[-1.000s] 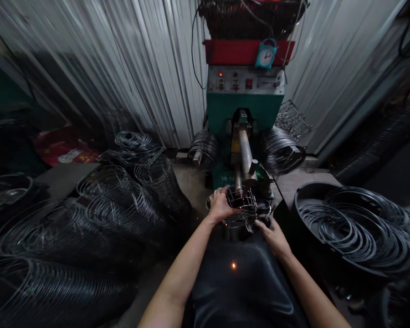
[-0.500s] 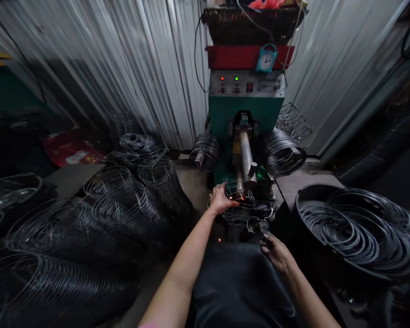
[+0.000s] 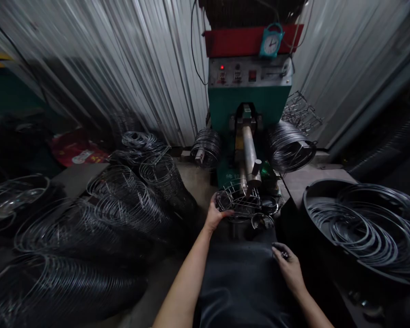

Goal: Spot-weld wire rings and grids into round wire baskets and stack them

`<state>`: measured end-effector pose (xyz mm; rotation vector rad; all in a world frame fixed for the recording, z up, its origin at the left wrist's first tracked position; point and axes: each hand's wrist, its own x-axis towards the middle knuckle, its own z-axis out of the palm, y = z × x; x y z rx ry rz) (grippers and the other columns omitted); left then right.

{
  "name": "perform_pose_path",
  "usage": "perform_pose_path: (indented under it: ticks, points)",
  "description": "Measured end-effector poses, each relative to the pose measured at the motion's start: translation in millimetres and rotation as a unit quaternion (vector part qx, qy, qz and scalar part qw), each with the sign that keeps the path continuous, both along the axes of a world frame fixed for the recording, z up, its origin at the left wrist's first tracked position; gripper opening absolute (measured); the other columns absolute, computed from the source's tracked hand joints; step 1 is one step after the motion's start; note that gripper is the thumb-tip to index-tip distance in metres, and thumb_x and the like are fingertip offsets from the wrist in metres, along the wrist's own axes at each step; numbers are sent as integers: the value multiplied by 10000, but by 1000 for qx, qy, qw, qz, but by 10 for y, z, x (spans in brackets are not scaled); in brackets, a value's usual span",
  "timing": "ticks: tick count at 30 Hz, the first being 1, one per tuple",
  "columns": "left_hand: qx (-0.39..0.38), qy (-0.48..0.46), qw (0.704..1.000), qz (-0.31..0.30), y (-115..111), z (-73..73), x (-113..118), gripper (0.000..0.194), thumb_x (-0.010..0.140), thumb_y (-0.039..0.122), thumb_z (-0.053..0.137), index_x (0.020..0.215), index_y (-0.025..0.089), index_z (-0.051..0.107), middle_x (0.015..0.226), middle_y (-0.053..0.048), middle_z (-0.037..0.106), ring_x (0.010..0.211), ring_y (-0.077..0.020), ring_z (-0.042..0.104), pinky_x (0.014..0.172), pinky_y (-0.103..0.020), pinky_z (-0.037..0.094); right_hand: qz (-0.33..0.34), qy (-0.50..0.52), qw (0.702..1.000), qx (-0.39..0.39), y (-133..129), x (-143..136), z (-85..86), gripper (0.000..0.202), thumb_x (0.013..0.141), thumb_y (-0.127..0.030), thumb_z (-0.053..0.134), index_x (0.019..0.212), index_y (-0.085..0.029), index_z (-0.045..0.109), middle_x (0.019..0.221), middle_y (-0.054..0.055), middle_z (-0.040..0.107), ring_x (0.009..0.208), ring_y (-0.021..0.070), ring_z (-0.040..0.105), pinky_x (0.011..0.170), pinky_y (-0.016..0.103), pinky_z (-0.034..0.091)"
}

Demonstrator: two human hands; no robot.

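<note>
My left hand (image 3: 217, 214) grips the left side of a round wire frame (image 3: 241, 200), which sits under the metal arm (image 3: 251, 155) of the green machine (image 3: 218, 102). Fingers of my right hand (image 3: 284, 256) are curled round small dark pieces, over the right edge of the dark apron (image 3: 242, 282). Just in front of the wire frame is a small shiny cup (image 3: 262, 222), apart from my right hand. A second round dish (image 3: 269, 205) lies to the right of the frame.
Stacks of wire rings (image 3: 130, 200) stand on the left. On the right is a black tub (image 3: 305, 205) of wire hoops (image 3: 362, 232). Coils of rings hang on both sides of the machine, and a teal clock (image 3: 270, 43) hangs on its red top.
My right hand has moved back and right, away from the cup. My left hand has shifted slightly left and down with the frame. The sparks and green light are gone; the view has tilted down.
</note>
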<state>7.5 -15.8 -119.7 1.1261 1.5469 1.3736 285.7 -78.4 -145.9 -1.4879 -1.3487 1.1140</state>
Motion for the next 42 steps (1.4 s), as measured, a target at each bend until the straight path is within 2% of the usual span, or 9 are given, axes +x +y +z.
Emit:
perform_pose_path:
  ticks: [4, 6, 9, 12, 14, 20, 24, 29, 42]
  points:
    - [26, -59, 998, -14, -88, 41, -1, 958, 535, 319, 769, 1313, 219, 220, 1267, -96, 466, 1127, -219, 508, 936, -358, 425, 101, -128, 985, 49, -112, 130, -50, 179, 677, -405, 588, 758, -257, 648, 781, 61, 689, 768, 286, 636, 702, 418, 498]
    - [44, -22, 998, -40, -229, 112, -26, 978, 511, 339, 775, 1312, 208, 230, 1259, -95, 468, 1133, -225, 495, 954, -363, 404, 155, -152, 974, 64, -95, 123, 160, 153, 707, -381, 558, 754, -266, 647, 777, 58, 693, 753, 276, 643, 670, 393, 502]
    - [56, 127, 989, -52, -497, 259, 3, 993, 463, 339, 788, 1305, 205, 279, 1276, -100, 422, 1186, -247, 420, 1002, -391, 336, 259, -178, 943, 109, 2, -32, 663, 177, 754, -331, 528, 852, -241, 644, 852, 49, 691, 807, 232, 639, 705, 341, 492]
    - [27, 310, 949, -57, -684, 470, 157, 1011, 431, 341, 792, 1309, 237, 300, 1274, -91, 396, 1210, -277, 356, 1032, -448, 252, 314, -248, 907, 127, 159, -300, 1071, 173, 717, -246, 565, 884, -239, 611, 824, 31, 686, 764, 210, 633, 645, 292, 464]
    - [12, 384, 921, -68, -735, 620, 288, 1010, 447, 346, 780, 1320, 246, 282, 1274, -95, 396, 1212, -291, 336, 1040, -482, 193, 311, -307, 890, 127, 253, -478, 1177, 186, 664, -196, 603, 847, -226, 585, 754, 21, 672, 706, 199, 623, 588, 261, 436]
    - [5, 419, 904, -82, -750, 861, 465, 912, 483, 302, 743, 1282, 256, 307, 1283, -98, 385, 1206, -308, 319, 1023, -490, 155, 218, -291, 909, 204, 268, -741, 980, 199, 698, -126, 523, 869, -219, 560, 765, 23, 658, 705, 184, 616, 618, 263, 448]
    - [0, 407, 910, -80, -735, 843, 433, 903, 463, 303, 746, 1259, 264, 321, 1236, -73, 416, 1174, -284, 349, 1006, -442, 208, 305, -201, 896, 250, 232, -676, 915, 214, 775, -130, 463, 927, -201, 595, 905, 59, 660, 857, 185, 617, 753, 298, 473]
    - [-1, 385, 918, -92, -639, 805, 395, 911, 440, 325, 756, 1248, 237, 345, 1216, -79, 428, 1150, -270, 370, 987, -402, 266, 384, -200, 864, 255, 323, -584, 1009, 276, 799, -192, 509, 1065, -196, 584, 1010, 88, 621, 918, 197, 595, 788, 324, 478]
    - [-4, 377, 917, -132, -348, 847, 318, 872, 462, 275, 733, 1243, 237, 347, 1219, -75, 425, 1158, -272, 371, 981, -406, 283, 379, -241, 848, 282, 547, -630, 926, 409, 692, 19, 449, 1007, -190, 605, 946, 61, 635, 867, 167, 614, 746, 275, 488]
